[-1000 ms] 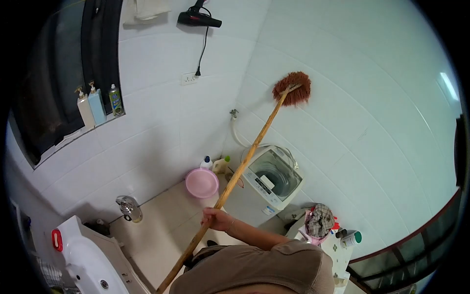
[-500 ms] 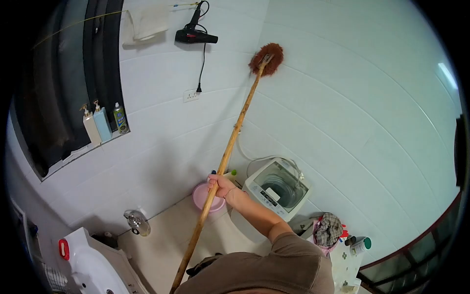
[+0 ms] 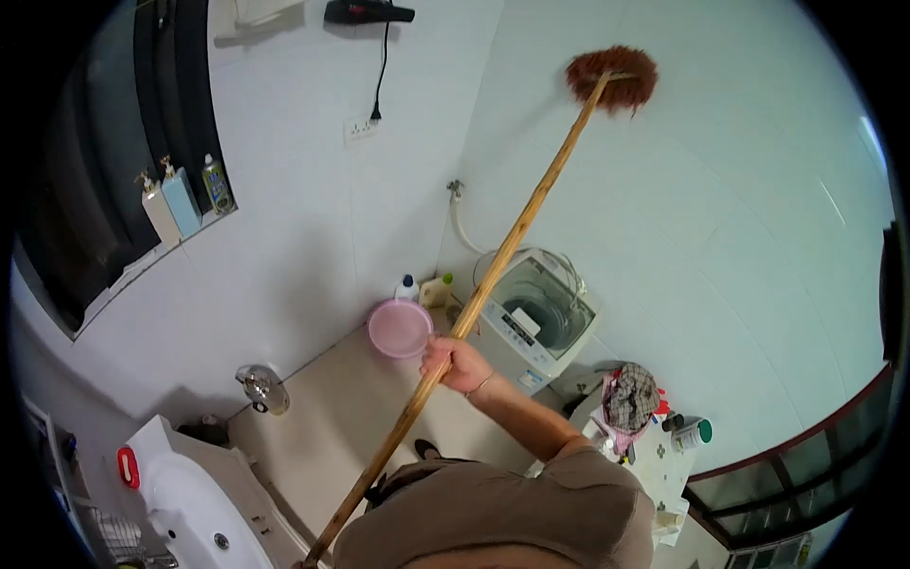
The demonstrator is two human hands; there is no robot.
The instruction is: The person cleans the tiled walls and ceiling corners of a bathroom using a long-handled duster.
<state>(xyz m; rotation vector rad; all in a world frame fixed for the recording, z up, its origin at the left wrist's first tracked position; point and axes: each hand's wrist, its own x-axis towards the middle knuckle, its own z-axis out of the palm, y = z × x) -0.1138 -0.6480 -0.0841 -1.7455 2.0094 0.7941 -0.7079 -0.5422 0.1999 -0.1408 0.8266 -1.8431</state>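
Note:
My right hand is closed round the middle of a long wooden mop handle, which slants from the lower left up to the right. The reddish-brown mop head is raised against the tiled wall, above the washing machine. At the bottom edge, near the handle's lower end, only a sliver of my left hand shows; its fingers cannot be made out.
A pink basin stands on the floor beside bottles. The white sink is at lower left, bottles line the window sill, and a hair dryer hangs above. Clothes lie on a table at right.
The mop head has moved from near the wall corner to the right along the wall. My right hand, still round the handle, has shifted slightly right, and the head view has tilted.

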